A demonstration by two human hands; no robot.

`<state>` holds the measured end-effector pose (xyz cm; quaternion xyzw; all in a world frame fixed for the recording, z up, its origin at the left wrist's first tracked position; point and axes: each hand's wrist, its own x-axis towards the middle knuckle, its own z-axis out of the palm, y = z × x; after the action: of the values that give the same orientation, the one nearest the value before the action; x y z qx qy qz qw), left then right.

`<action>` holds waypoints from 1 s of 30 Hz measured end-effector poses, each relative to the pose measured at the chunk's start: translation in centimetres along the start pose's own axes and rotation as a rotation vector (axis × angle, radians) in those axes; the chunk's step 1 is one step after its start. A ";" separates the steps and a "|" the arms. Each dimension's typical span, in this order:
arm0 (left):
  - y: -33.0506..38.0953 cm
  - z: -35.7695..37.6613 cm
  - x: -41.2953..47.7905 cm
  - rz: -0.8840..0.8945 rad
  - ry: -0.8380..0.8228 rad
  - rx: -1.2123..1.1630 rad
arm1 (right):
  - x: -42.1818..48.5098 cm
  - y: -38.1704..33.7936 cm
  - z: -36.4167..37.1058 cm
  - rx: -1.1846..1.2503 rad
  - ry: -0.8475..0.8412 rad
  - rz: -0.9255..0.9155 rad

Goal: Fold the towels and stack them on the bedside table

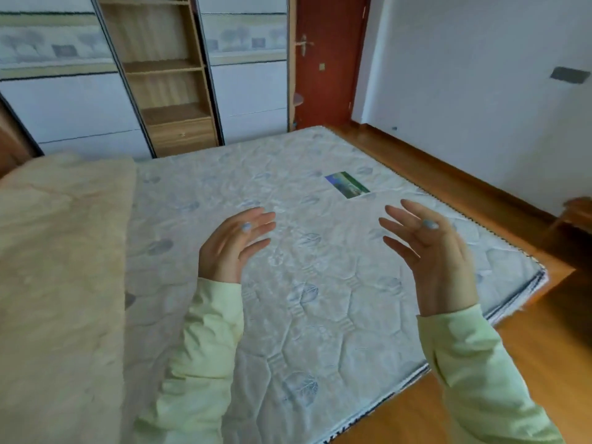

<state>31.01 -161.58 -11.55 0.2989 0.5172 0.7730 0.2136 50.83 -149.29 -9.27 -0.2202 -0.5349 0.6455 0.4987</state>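
Note:
My left hand [232,243] and my right hand [429,251] hover over a bare quilted mattress [304,315], palms turned towards each other, fingers spread and straight. Neither hand holds anything. Both arms wear pale green sleeves. A cream-coloured blanket or towel-like cloth [61,267] covers the left part of the bed, well left of my left hand. No folded towel shows in this view. A dark wooden piece of furniture [576,216] peeks in at the right edge; I cannot tell whether it is the bedside table.
A green label [347,184] is sewn on the mattress beyond my right hand. A wardrobe with wooden shelves [169,75] stands behind the bed, a red-brown door [330,59] to its right. Wooden floor [480,395] runs along the bed's right side.

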 end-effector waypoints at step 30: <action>-14.6 36.1 1.7 -0.266 -0.862 -0.216 | -3.4 -8.0 -26.0 -0.244 0.908 -0.254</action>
<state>54.75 -130.77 -14.31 0.5000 0.3316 0.5937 0.5362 76.75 -140.59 -11.45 -0.4694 -0.3577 0.3507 0.7271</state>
